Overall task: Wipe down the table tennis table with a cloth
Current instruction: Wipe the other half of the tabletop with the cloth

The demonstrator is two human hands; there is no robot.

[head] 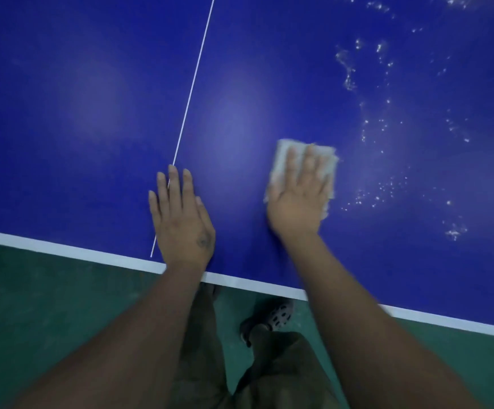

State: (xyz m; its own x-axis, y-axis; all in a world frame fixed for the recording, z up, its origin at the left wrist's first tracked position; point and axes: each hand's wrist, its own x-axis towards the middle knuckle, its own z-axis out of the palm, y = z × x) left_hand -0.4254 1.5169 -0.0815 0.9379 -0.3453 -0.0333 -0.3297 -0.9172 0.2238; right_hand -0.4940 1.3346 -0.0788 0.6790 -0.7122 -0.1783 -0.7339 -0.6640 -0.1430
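- Progress: the desk [62,113], a table tennis top, reads evenly blue from its left side across to the area around the cloth. No specks show there, so I judge that this part of the visible surface needs no further pass.
- Outstanding: a scatter of white specks [387,190] covers the right part of the desk, from the far edge down toward the near right corner. I cannot tell whether they are droplets or powder. This zone is not yet wiped, and its nearest specks lie just beside the cloth.
- Cloth [329,163]: 1 pale folded pad, roughly rectangular, with a fuzzy, frayed outline. It lies flat on the desk close to the near edge, to the right of the centre line.
- Right hand [297,196]: fingers straight and spread, palm pressing the cloth flat against the surface, nothing pinched. The hand and cloth are slightly blurred, which suggests a stroke in progress.
- Left hand [180,219]: flat, fingers straight and close together, resting on the bare desk over the centre line near the near edge. It holds nothing and appears to serve as a brace.
- Surface: smooth, low-sheen blue with soft patches of reflected light. It carries 1 thin white centre line [194,81] and a wider white border band [92,255] along the near and right edges.
- Surroundings: a green floor [48,305] lies below the near edge, where olive trousers [284,367] and 1 dark perforated shoe [281,315] are visible.
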